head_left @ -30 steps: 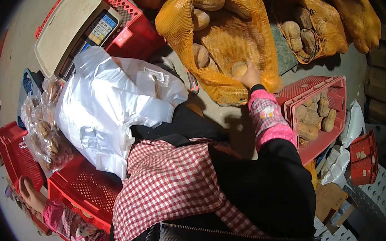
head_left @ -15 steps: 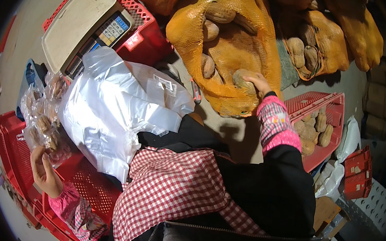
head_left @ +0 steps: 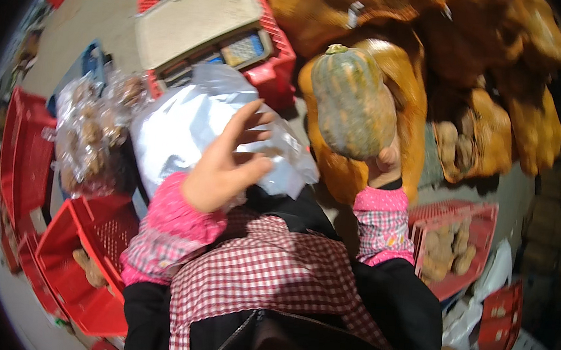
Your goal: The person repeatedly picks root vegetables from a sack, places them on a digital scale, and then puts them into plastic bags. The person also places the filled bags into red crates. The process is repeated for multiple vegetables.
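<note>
A green-and-orange pumpkin [head_left: 353, 105] is raised in front of me, stem end away. My right hand [head_left: 386, 164] grips its near right side, partly hidden behind it. Beneath lies an open orange mesh sack [head_left: 343, 178], its contents mostly covered by the pumpkin. My left hand [head_left: 224, 167] hovers over a stack of clear-white plastic bags [head_left: 177, 133] across my lap, its fingers spread and nothing in them.
A scale [head_left: 201, 18] stands on a red crate [head_left: 276, 85] ahead left. Plastic-bagged produce [head_left: 91, 132] and a red basket [head_left: 60, 256] with a squash [head_left: 91, 268] are at my left. Right are a pink-red crate of squashes [head_left: 483, 219] and more orange mesh sacks [head_left: 491, 133].
My right hand has lifted a pumpkin up from the sack. My left hand has moved from beside the bagged produce to over the plastic bags. The view has shifted.
</note>
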Action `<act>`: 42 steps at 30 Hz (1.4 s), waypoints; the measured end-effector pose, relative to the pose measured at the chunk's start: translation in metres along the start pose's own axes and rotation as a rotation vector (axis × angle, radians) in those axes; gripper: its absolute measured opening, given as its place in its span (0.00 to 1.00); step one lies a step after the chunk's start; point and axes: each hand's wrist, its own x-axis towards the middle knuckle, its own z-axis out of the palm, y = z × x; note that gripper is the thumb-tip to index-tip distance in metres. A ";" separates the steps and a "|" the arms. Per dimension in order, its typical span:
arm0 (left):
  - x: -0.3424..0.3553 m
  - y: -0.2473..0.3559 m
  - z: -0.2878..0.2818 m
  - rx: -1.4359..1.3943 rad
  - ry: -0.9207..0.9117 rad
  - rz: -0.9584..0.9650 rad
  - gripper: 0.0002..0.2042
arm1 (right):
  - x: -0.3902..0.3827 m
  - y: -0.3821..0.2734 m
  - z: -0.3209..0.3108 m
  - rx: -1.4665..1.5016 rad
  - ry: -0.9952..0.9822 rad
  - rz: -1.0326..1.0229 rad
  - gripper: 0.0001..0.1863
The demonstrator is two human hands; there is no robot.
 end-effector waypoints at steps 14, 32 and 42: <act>-0.056 -0.024 -0.055 -0.999 0.380 0.358 0.44 | 0.017 0.051 0.179 -0.248 -0.239 0.393 0.51; -0.078 -0.042 -0.077 -1.043 0.511 0.493 0.45 | 0.004 0.081 0.220 -0.071 -0.495 0.772 0.55; -0.077 -0.056 -0.075 -0.940 0.482 0.610 0.44 | 0.001 0.084 0.213 -0.030 -0.504 0.689 0.52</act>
